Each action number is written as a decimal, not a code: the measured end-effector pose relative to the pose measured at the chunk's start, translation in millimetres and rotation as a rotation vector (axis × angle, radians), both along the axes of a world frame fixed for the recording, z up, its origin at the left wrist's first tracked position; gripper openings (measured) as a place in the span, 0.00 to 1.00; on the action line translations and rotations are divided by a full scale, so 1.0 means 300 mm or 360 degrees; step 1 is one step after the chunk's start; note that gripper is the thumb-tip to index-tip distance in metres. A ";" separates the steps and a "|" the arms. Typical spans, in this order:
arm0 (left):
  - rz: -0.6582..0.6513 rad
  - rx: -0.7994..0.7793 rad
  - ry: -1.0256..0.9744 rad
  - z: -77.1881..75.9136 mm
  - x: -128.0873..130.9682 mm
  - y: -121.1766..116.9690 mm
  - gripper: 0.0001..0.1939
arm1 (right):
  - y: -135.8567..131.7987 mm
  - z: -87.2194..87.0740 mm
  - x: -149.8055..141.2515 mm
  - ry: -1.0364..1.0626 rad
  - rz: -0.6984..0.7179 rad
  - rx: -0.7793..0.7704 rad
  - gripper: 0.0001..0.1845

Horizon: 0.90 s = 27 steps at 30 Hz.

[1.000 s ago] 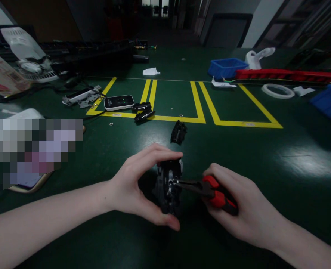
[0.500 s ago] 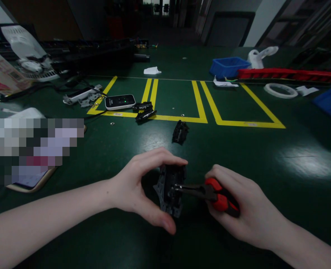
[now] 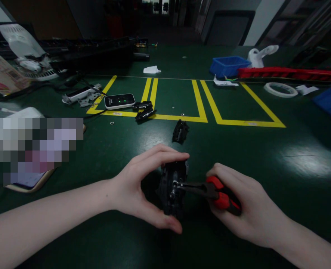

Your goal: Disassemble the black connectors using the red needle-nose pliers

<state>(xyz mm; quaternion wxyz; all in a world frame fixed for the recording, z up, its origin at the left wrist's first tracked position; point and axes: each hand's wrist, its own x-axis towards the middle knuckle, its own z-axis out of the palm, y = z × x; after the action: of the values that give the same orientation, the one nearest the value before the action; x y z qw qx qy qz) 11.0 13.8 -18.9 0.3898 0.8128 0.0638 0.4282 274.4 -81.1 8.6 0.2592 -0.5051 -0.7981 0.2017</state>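
Observation:
Between the thumb and fingers of my left hand (image 3: 145,186) is a black moulded plastic part (image 3: 171,201), gripped at its far and near ends with its hollow inner side showing. My right hand (image 3: 244,201) is closed around red-and-black handled needle-nose pliers (image 3: 201,189). The tips of the pliers reach into the middle of the part, at a small shiny metal piece too small to name. Just beyond my left hand, another black plastic part (image 3: 180,131) lies on the green table (image 3: 238,149).
Two glossy black pieces (image 3: 144,112) lie beside a white-edged device (image 3: 120,101) with green lights. A phone (image 3: 33,179) rests at the left. Yellow tape (image 3: 252,124) marks the table. Farther back are a blue bin (image 3: 229,66), a tape roll (image 3: 280,90) and a red strip (image 3: 291,74).
The part in my left hand has tilted a little, showing more of the shiny metal inside. The pliers stay at its middle, and both hands have barely shifted.

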 end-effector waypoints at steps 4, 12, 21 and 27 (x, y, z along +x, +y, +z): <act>-0.0032 -0.0017 -0.0032 0.000 0.001 0.003 0.58 | 0.000 0.000 0.000 0.0007 0.0006 0.0001 0.08; -0.0049 -0.0078 0.0027 0.011 -0.002 0.003 0.53 | -0.002 0.003 -0.001 -0.0011 0.0019 -0.0004 0.10; -0.0129 -0.0294 0.0015 0.017 0.008 0.015 0.47 | 0.000 0.002 0.001 -0.0008 0.0034 -0.0010 0.07; -0.0063 -0.0191 0.0053 0.013 -0.002 0.009 0.50 | 0.000 0.002 -0.001 -0.0002 0.0013 -0.0015 0.07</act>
<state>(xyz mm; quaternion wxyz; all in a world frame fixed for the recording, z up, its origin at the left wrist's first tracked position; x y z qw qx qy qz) 10.3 16.5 -15.1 0.4451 0.7961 0.0798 0.4022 274.3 -81.2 9.3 0.2554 -0.5034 -0.7993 0.2062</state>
